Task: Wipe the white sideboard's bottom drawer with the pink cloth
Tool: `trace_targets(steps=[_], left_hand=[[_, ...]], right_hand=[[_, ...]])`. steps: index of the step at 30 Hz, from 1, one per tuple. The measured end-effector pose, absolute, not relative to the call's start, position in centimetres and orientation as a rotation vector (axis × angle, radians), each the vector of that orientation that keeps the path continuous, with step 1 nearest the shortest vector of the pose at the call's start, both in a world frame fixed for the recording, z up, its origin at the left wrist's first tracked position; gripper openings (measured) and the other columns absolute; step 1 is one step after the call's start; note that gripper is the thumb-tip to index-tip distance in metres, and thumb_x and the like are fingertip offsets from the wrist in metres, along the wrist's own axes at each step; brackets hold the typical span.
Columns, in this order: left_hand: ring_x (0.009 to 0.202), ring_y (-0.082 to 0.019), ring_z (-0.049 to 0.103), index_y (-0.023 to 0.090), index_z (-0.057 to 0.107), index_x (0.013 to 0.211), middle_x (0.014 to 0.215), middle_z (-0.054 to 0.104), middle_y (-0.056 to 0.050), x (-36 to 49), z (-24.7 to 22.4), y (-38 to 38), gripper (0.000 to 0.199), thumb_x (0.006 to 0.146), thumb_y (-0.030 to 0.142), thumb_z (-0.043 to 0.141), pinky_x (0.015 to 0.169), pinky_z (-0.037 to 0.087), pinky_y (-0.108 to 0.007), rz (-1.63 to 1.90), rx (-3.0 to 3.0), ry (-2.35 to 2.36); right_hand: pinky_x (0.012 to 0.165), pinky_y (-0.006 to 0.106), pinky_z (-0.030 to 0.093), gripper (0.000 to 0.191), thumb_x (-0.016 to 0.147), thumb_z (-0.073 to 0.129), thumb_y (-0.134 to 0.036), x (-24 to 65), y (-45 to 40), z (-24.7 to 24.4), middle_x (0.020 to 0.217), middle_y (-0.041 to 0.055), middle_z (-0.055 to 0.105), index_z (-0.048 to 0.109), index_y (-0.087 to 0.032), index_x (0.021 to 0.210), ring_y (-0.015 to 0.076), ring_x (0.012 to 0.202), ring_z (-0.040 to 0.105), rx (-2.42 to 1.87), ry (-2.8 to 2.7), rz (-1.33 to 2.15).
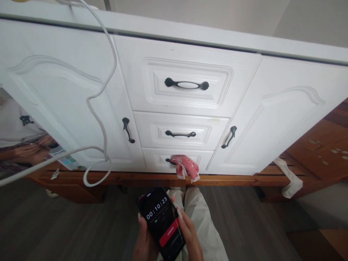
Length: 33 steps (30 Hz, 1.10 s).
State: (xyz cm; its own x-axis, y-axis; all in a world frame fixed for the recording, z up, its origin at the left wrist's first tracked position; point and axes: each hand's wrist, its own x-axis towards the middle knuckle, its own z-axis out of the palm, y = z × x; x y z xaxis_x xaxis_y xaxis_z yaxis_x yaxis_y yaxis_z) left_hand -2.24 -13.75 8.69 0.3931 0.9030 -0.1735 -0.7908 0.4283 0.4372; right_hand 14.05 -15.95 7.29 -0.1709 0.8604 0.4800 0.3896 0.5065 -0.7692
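Observation:
A black smartphone [152, 226] sits low in the head view, its dark screen showing a timer at 00:10:23 and a red button. My left hand [144, 239] grips its left side, thumb along the edge. On the opposite side, my right hand [190, 233] holds the phone, with a thumb by the screen's edge. Beyond the phone, a pink cloth [187, 168] hangs over the handle of the bottom drawer in a white cabinet [190, 47]. My legs in light trousers [203, 217] show beneath my hands.
A white cable [104, 127] loops down the cabinet front at left. The cabinet stands on a wooden bench [225, 179], with a white sock-like cloth [289, 179] over it at right. At far left, another person's hands [32, 148] hold something I cannot make out.

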Motion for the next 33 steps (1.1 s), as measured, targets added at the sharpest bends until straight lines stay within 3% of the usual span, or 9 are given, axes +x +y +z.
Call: trace_targets(steps=[6, 10, 14, 19, 24, 29, 33], left_hand=[[0.158, -0.028, 0.029, 0.035, 0.058, 0.143, 0.158, 0.054, -0.001, -2.4, 8.4, -13.6, 0.069, 0.091, 0.074, 0.035, 0.135, 0.012, -0.048, 1.062, 0.383, 0.306], [0.158, -0.025, 0.03, 0.037, 0.054, 0.146, 0.16, 0.051, 0.002, -2.7, 8.2, -13.7, 0.068, 0.094, 0.071, 0.026, 0.136, 0.008, -0.045, 1.062, 0.404, 0.293], [0.155, -0.026, 0.036, 0.037, 0.057, 0.142, 0.154, 0.058, 0.002, -2.7, 8.8, -13.8, 0.069, 0.091, 0.075, 0.031, 0.136, 0.008, -0.043, 1.07, 0.398, 0.285], [0.157, -0.029, 0.032, 0.038, 0.059, 0.141, 0.155, 0.057, 0.001, -2.6, 8.8, -13.6, 0.07, 0.088, 0.078, 0.036, 0.135, 0.01, -0.049, 1.044, 0.402, 0.241], [0.159, -0.029, 0.025, 0.043, 0.057, 0.141, 0.161, 0.05, 0.003, -2.5, 7.8, -13.5, 0.07, 0.087, 0.08, 0.032, 0.136, 0.007, -0.051, 1.031, 0.451, 0.243], [0.161, -0.028, 0.021, 0.037, 0.053, 0.147, 0.162, 0.048, 0.002, -2.4, 7.7, -13.6, 0.078, 0.089, 0.079, 0.022, 0.136, 0.008, -0.05, 1.018, 0.501, 0.259], [0.161, -0.029, 0.021, 0.031, 0.055, 0.147, 0.16, 0.051, 0.0, -2.3, 7.1, -13.8, 0.085, 0.089, 0.082, 0.021, 0.136, 0.013, -0.05, 1.032, 0.569, 0.469]], right_hand=[[0.104, 0.043, 0.059, 0.1, 0.071, 0.089, -0.047, 13.3, -16.3, 8.5, 0.141, 0.0103, 0.066, 0.042, -0.032, 0.158, 0.035, 0.127, 0.066, -1.236, -1.657, 0.562], [0.102, 0.043, 0.06, 0.09, 0.07, 0.088, -0.051, 12.7, -16.7, 9.0, 0.138, 0.0096, 0.069, 0.053, -0.031, 0.152, 0.0355, 0.124, 0.067, -1.257, -1.549, 0.557], [0.101, 0.043, 0.061, 0.082, 0.073, 0.086, -0.051, 12.5, -16.6, 9.0, 0.136, 0.0094, 0.07, 0.058, -0.031, 0.147, 0.0347, 0.124, 0.068, -1.247, -1.487, 0.625], [0.099, 0.038, 0.062, 0.056, 0.081, 0.081, -0.045, 12.7, -15.8, 9.5, 0.124, 0.0059, 0.076, 0.068, -0.034, 0.135, 0.0278, 0.114, 0.073, -1.248, -1.365, 0.749], [0.095, 0.039, 0.064, 0.049, 0.083, 0.079, -0.044, 13.2, -15.7, 9.1, 0.119, 0.007, 0.078, 0.072, -0.032, 0.13, 0.028, 0.111, 0.075, -1.235, -1.297, 0.795], [0.101, 0.044, 0.061, 0.041, 0.087, 0.075, -0.045, 13.7, -15.9, 7.7, 0.124, 0.0037, 0.076, 0.072, -0.04, 0.127, 0.0295, 0.116, 0.073, -1.272, -1.297, 0.766], [0.101, 0.041, 0.061, 0.039, 0.091, 0.069, -0.046, 13.8, -15.2, 7.1, 0.118, 0.0058, 0.078, 0.073, -0.034, 0.128, 0.0278, 0.113, 0.074, -1.292, -1.257, 0.751]])
